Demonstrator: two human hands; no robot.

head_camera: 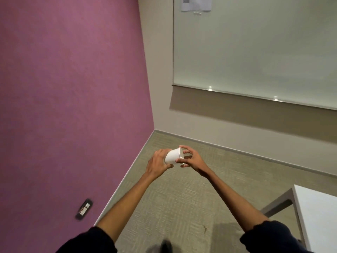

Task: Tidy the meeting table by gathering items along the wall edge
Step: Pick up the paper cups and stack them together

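A white paper cup (172, 157) is held on its side in mid-air, between both hands, above the carpeted floor (182, 194) near the room corner. The left hand (158, 164) is closed around the cup's base end, with the thumb lying along the lower wall. The right hand (190, 157) is set at the cup's rim, which is pinched by curled fingertips (184, 148) above and below; the open mouth faces that hand. Both forearms are extended forward, bare from dark sleeves (264, 236) pushed up near the elbows.

Only a corner of the white table (317, 212) is seen at lower right, well apart from the cup. A purple wall (73, 88) with an outlet plate (84, 209) is seen at left. A glass whiteboard (255, 48) is mounted on the beige wall, with a paper sheet (197, 3) at its top.
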